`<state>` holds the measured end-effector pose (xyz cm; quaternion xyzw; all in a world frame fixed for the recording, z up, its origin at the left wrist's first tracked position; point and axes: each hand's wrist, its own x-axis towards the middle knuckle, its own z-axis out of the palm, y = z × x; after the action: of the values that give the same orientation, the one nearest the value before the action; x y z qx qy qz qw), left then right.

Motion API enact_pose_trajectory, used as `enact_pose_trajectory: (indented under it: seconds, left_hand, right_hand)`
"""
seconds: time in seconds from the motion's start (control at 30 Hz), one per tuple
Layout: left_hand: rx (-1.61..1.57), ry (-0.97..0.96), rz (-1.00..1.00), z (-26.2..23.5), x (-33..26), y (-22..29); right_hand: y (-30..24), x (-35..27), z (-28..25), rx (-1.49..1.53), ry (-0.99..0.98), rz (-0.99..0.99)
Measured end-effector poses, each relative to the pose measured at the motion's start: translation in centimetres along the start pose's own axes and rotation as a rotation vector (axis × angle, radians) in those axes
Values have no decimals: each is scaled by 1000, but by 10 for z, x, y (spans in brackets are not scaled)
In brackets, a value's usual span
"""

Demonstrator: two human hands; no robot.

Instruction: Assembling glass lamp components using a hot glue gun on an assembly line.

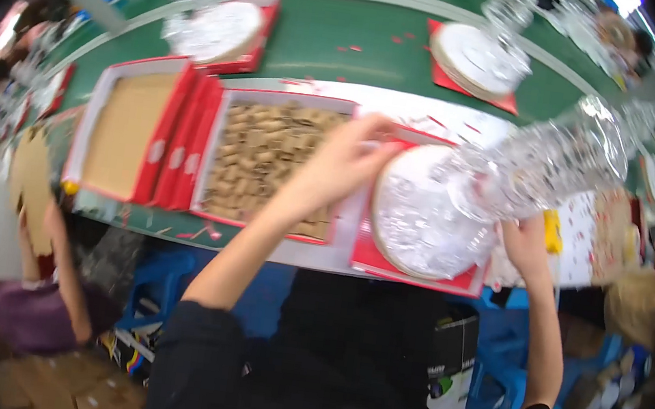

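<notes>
My left hand (360,150) reaches to the upper left corner of a shallow red box (408,277). Its thumb and fingers are apart at the rim, slightly blurred. In that box lies a round white disc (405,173) with a pale brown edge, covered partly by crumpled-looking clear plastic (431,229). A tall stack of clear plastic pieces (565,164) rises from the disc and leans toward the upper right. My right hand (526,241) is at the disc's right side, beneath the stack; the clear plastic hides its fingertips.
Left of the box stands a red-and-white tray (330,233) of small brown cardboard pieces (263,164), beside stacked red boxes (136,128). Similar disc stacks (218,28) (476,59) stand across the green table (350,23). A co-worker (30,299) holds cardboard at left. Blue stools (158,286) are below.
</notes>
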<state>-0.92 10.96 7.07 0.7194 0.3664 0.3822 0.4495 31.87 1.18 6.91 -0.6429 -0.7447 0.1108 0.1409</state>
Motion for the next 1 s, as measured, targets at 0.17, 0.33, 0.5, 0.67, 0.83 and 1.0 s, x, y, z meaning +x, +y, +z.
enact_pose_trajectory:
  seconds: [0.17,0.33,0.5,0.67,0.83,1.0]
  left_hand:
    - [127,-398,-286,-4,-99,60]
    - [627,-490,-102,39,-124,47]
    - [710,-524,-151,46,-116,32]
    - [584,-471,-145,52,-125,24]
    - [389,-201,-154,74,-140,20]
    - [57,51,-85,79,-158,26]
  right_hand:
    - [-68,-74,-38,432,34,210]
    - [-80,-84,-34,254,3,140]
    - [-87,-88,-27,206,21,137]
    - [-74,-68,-67,153,278,-3]
    - [-123,5,-109,369,616,-370]
    - [-136,31,-86,381,416,-122]
